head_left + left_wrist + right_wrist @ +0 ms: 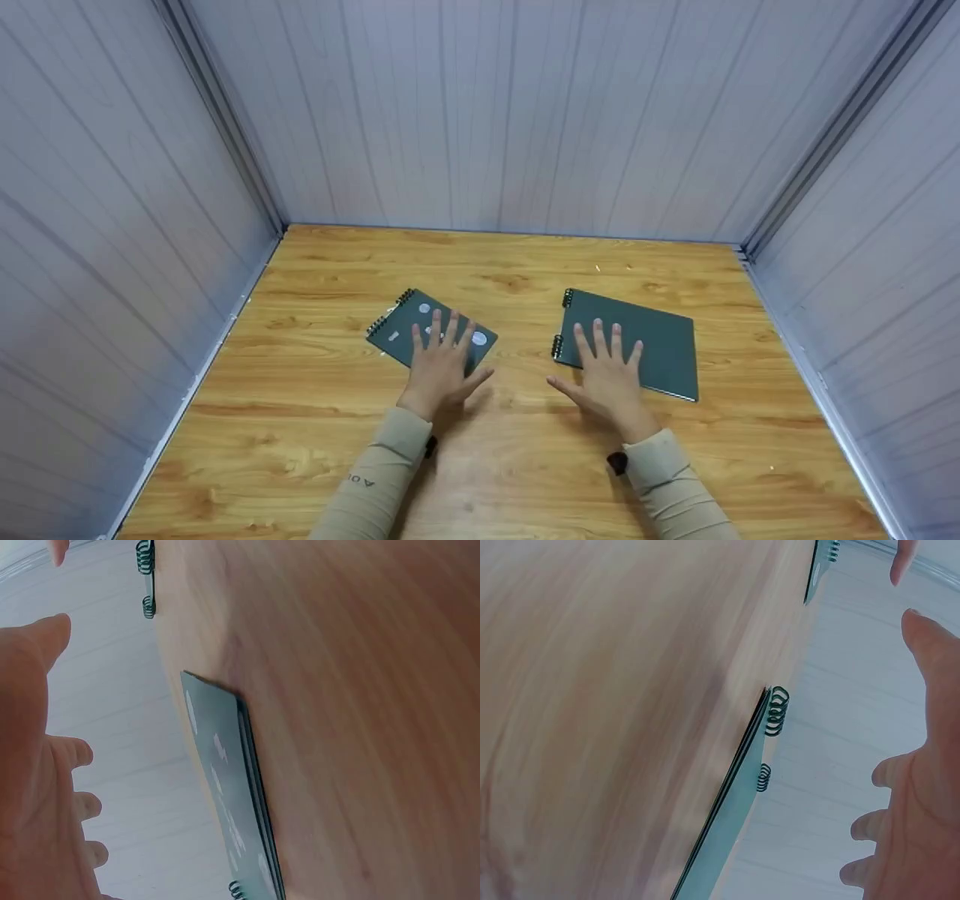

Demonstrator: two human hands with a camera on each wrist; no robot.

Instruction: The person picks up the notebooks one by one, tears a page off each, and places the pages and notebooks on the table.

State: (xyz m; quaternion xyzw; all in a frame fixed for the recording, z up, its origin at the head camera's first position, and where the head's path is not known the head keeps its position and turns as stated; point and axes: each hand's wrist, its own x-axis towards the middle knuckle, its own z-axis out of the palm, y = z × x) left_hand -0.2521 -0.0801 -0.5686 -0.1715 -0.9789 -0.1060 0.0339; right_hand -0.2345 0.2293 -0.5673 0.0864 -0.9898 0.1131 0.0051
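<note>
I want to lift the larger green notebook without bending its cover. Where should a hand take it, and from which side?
Probably take the larger notebook by its long near edge, coming from the person's side with the right hand. It lies flat and closed on the table, and the spiral coils stiffen only the left end.

**Wooden table, two notebooks on it**

Light wood-grain table, walled on three sides by pale panels. Two dark green spiral-bound notebooks lie flat on it, well apart. Small notebook left of centre, turned at an angle, pale stickers on its cover, spiral along its upper-left edge. Large notebook right of centre, plain cover, spiral on its left edge. In the wrist views each notebook lies flush against the tabletop, coils showing at the edge.
</note>
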